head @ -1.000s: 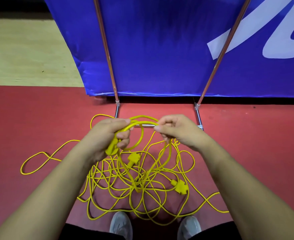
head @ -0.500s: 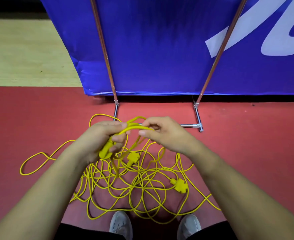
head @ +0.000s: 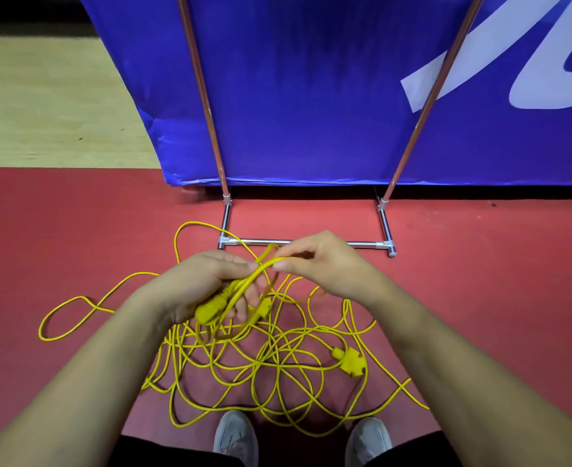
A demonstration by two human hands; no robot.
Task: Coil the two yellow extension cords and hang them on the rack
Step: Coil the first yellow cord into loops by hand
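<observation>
Holding a yellow plug [head: 210,310] plus a small loop of cord, the left hand [head: 207,284] is curled tight around both. The right hand [head: 325,264] pinches the cord just beside it. The rest of the yellow extension cords [head: 277,365] lie tangled on the floor [head: 75,230] below the grip, with the rack [head: 368,245] base just beyond.

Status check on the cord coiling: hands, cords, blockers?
Left hand grips plug end and a few loops. Right hand pinches the cord beside it. Other cords tangled on floor; nothing on visible rack frame.
</observation>
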